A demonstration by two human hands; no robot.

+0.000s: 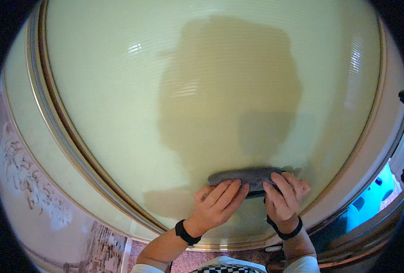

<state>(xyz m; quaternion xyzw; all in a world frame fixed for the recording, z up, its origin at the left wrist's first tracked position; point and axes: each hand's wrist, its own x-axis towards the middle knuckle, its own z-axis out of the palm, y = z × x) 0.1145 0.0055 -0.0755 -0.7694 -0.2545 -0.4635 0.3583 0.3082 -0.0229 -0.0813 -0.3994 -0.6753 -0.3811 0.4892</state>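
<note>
A long, rounded dark grey thing (240, 175) with a soft, cloth-like surface lies across the lower part of a pale green, finely ridged panel (106, 100); it looks like a folded cloth. My left hand (220, 200) presses its fingertips along the near edge of it, left of the middle. Around its right end curl the fingers of my right hand (284, 195), with the thumb side toward the left hand. Under the fingers, a darker strip shows between the two hands. Black bands circle both wrists.
A brown and metal frame (65, 127) borders the panel on the left. Beyond it hangs a wall picture (33, 182) with drawn figures and buildings. At right are a pale frame, a bright blue object (370, 200) and brown wood (370, 236). Pinkish flooring (197, 260) shows below.
</note>
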